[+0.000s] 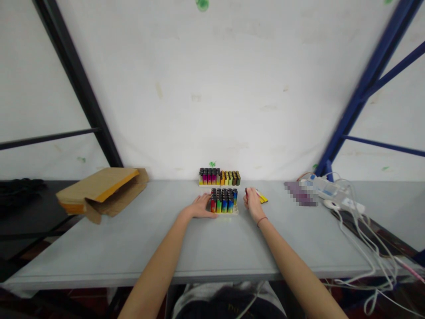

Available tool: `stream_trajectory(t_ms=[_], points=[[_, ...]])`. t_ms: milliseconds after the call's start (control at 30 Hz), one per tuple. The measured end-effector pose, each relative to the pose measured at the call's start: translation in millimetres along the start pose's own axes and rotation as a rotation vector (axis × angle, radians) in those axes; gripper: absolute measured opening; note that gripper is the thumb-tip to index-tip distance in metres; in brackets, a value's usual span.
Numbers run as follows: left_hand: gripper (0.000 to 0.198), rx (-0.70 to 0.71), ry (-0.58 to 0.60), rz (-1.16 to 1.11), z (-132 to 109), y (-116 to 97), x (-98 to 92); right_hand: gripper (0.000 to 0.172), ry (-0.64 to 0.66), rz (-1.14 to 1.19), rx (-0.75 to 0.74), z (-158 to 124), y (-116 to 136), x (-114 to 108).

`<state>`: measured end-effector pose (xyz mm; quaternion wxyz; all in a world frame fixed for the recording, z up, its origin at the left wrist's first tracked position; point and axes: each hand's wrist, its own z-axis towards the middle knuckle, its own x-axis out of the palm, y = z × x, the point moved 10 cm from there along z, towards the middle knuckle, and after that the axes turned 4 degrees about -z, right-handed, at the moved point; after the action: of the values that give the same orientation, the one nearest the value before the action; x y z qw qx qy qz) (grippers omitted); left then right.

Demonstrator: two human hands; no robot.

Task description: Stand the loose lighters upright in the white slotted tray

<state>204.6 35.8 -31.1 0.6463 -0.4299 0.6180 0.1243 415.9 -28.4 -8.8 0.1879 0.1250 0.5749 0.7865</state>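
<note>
A small tray of several upright coloured lighters (224, 201) stands on the grey table (159, 239). My left hand (200, 207) lies flat against the tray's left side, fingers stretched out. My right hand (253, 204) is just right of the tray, fingers curled round a small reddish lighter-like item that I cannot make out clearly. A yellow flat piece (263, 197) lies just beyond that hand. A second tray of lighters (219, 177) stands further back, by the wall.
An open cardboard box (101, 191) lies at the table's left end. A power strip, white cables and a mouse (335, 199) crowd the right end. Black and blue frame posts rise on either side, and a white wall stands behind.
</note>
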Motion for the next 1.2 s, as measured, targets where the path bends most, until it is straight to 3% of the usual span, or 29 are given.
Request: stream_trajectory(t_ms=[200, 400, 667, 800, 900, 1033, 1133, 1200], points=[[0.112, -0.004, 0.008, 0.0, -2.0, -3.5, -0.9, 0.036, -0.015, -0.092, -0.196, -5.8, 36.8, -3.9], [0.111, 0.019, 0.012, 0.002, -2.8, -6.2, -1.5, 0.045, 0.062, -0.073, -0.131, -0.9, 28.9, -3.6], [0.108, 0.016, 0.004, 0.002, -3.4, -8.3, -2.7, 0.036, 0.158, -0.181, -0.171, -8.4, 27.9, 10.1], [0.109, 0.015, 0.008, -0.003, -3.0, -7.0, -1.9, 0.036, 0.155, -0.205, -0.179, -10.1, 34.2, 9.6], [0.108, 0.029, 0.003, -0.002, -1.9, -6.1, -1.6, 0.041, 0.058, -0.237, -0.183, -3.9, 35.1, -7.6], [0.108, 0.026, 0.005, 0.004, -1.0, -4.5, -1.0, 0.036, -0.214, -0.701, -0.247, 3.0, 37.1, -48.7], [0.108, 0.021, 0.005, 0.003, -1.3, -5.0, -1.5, 0.035, -0.192, -1.122, -0.15, 6.4, 24.2, -55.9], [0.108, 0.02, 0.006, 0.008, -1.6, -5.6, -1.7, 0.032, -0.138, -1.284, -0.076, 5.4, 17.1, -53.8]])
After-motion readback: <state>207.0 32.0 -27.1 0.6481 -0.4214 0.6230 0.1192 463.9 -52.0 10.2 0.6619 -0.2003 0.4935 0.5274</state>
